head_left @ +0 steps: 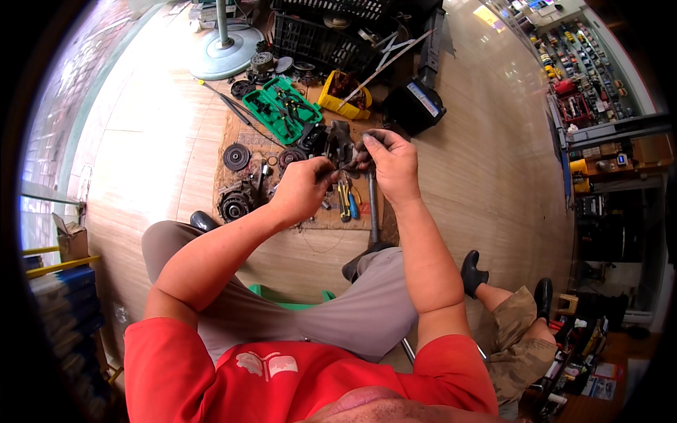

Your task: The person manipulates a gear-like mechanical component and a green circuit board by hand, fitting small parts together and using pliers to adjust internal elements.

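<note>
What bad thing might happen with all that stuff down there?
The small dark piece between the left hand and right hand might slip and get lost among the dark parts. The long strip across the yellow bin could slide if bumped. The loose screwdrivers might roll or get stepped on.

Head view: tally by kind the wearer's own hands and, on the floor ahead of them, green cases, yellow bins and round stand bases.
Hands (left hand, right hand): 2
Green case: 1
Yellow bin: 1
Stand base: 1
Total: 5
</note>
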Available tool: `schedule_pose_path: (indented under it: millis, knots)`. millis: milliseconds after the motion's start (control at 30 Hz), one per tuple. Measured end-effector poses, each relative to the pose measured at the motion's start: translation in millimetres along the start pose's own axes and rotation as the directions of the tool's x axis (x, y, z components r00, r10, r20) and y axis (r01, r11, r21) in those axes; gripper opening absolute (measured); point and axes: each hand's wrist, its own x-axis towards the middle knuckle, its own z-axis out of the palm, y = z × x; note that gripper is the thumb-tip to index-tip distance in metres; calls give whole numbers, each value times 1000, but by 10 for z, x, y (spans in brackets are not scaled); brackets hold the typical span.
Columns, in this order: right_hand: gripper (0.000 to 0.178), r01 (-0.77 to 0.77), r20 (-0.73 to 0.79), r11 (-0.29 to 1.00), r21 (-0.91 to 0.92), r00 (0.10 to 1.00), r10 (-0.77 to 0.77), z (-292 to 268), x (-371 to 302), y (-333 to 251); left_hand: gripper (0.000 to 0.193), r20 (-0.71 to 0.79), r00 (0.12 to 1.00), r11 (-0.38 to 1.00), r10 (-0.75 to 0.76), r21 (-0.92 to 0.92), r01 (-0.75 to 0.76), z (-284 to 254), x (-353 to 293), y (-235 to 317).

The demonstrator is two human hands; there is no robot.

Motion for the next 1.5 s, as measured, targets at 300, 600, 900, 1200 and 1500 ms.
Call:
schedule_pose_path:
  millis: [300, 600, 900, 1200, 1500]
  knots:
    - [16, -48, 13, 999, 1, 999, 47, 13, -7, -32, 14, -30, 1000, 1000, 3, 4, -3, 33, 7, -53]
    - [13, -120, 8, 991, -58, 993, 121, 58, -29, -16, 12, -68, 996, 997, 61, 56, -57, 61, -12, -84]
    - [9, -152, 27, 956, 252, 988, 150, 103, -57, 55, 11, -156, 980, 991, 125, 60, -117, 100, -8, -103]
    - [7, -26, 53, 995, 93, 998, 21, 145, -55, 61, 16, -88, 996, 980, 34, -191, -50, 125, 16, -182]
    - [4, -43, 12, 980, 193, 999, 41, 138, -41, 86, 17, 33, 995, 982, -92, -161, 96, 83, -18, -46]
